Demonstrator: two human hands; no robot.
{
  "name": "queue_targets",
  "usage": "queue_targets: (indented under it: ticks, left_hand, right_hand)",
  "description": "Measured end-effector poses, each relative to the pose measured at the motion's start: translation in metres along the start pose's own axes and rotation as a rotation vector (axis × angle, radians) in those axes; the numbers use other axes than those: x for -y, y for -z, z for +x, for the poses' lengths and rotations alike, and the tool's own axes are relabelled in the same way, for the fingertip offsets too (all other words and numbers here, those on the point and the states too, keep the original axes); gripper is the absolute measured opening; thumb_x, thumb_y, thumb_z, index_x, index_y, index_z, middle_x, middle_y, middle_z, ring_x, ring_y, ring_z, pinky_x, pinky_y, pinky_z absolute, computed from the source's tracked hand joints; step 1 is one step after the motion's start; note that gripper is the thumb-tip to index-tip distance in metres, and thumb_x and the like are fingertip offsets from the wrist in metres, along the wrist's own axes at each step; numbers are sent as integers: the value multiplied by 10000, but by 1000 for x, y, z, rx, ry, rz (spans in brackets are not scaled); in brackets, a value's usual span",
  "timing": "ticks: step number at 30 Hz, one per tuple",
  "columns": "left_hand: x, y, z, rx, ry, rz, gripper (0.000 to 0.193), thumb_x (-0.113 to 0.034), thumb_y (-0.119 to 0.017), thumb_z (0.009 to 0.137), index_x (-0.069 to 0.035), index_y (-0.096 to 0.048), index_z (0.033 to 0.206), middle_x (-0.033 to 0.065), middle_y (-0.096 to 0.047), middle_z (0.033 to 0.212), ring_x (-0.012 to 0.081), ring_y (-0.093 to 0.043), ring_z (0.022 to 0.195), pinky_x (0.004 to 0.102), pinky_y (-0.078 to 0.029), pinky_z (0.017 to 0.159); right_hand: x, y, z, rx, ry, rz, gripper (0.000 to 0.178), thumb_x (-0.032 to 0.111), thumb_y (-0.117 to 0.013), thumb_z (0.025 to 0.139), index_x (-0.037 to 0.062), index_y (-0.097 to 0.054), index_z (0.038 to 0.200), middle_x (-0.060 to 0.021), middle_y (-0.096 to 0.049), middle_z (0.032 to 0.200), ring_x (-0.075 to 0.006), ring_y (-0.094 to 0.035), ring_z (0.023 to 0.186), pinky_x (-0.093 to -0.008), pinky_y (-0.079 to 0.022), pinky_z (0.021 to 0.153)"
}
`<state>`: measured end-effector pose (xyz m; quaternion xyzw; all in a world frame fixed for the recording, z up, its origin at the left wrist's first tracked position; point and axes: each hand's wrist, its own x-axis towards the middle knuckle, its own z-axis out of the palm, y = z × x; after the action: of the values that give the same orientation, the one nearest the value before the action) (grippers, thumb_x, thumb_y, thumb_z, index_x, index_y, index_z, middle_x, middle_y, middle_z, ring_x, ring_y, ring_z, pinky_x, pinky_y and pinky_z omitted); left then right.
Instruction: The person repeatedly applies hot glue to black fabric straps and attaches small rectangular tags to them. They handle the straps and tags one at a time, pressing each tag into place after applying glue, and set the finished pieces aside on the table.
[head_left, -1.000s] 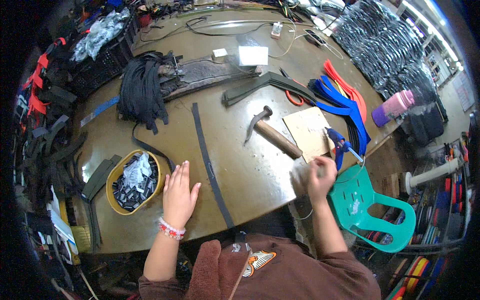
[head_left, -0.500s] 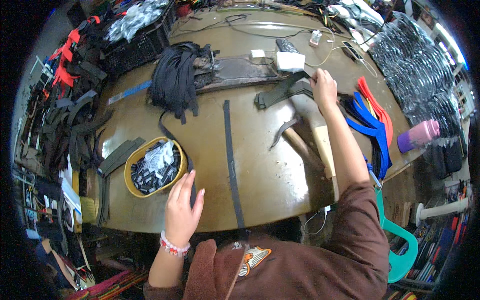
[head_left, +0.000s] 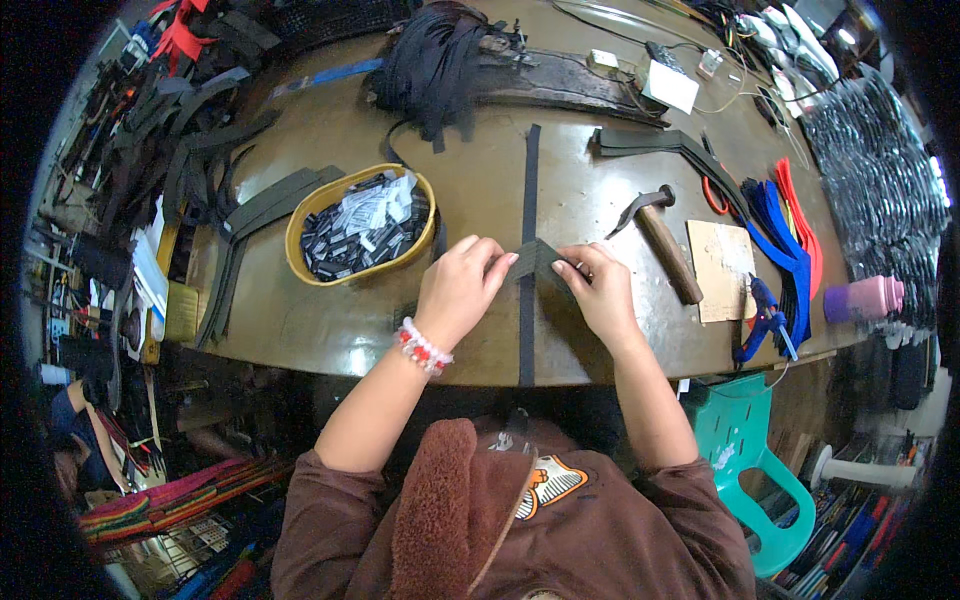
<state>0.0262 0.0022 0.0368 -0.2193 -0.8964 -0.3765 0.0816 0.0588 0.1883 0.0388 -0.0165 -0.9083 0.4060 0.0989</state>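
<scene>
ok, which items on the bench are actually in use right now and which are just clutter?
In use: left hand and right hand, both holding a short dark folded strap piece over the long black webbing strip.

Lying about: wooden-handled hammer, yellow oval basket of tags, blue glue gun, purple cup.

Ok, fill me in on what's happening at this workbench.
A person sits at a round table, both hands on a short dark strap piece. The left hand and right hand pinch it from either side, just above a long black strap lying straight across the table. A yellow bowl of small packets sits to the left, a hammer to the right.
</scene>
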Motion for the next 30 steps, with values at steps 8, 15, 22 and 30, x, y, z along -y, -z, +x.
queue_targets:
  ticks: [8,15,22,30]
  left_hand:
    - [25,-21,-7,111,52,90,154,-187,-628,841,-50,-622,910,126,-633,861,287,-610,768,369,-490,681]
    - [12,-29,-5,116,-490,444,360,-113,-511,795,-100,-590,1145,31,-579,1206,211,-529,1013,379,-420,867]
    - [13,-34,-6,176,-417,290,350,-36,-542,790,-62,-600,1135,55,-594,1175,246,-536,979,374,-444,852]
    - [22,-38,-7,90,-336,25,416,51,-568,770,-46,-555,1174,92,-584,1099,257,-553,902,371,-459,851]
  right_hand:
    - [-26,-26,-8,18,100,-171,237,59,-655,804,85,-671,1039,-139,-604,870,-292,-614,785,-365,-496,709]
    - [-46,12,-41,-260,199,-213,217,78,-675,791,74,-660,1008,-120,-592,951,-269,-583,869,-346,-463,769]
    - [-181,135,-125,-1087,-193,-543,548,196,-781,759,-12,-473,1161,-149,-509,1111,-269,-514,1026,-393,-443,850]
    - [-80,248,-14,161,-671,-1189,352,377,-674,819,75,-648,998,-172,-675,828,-334,-662,809,-426,-521,709]
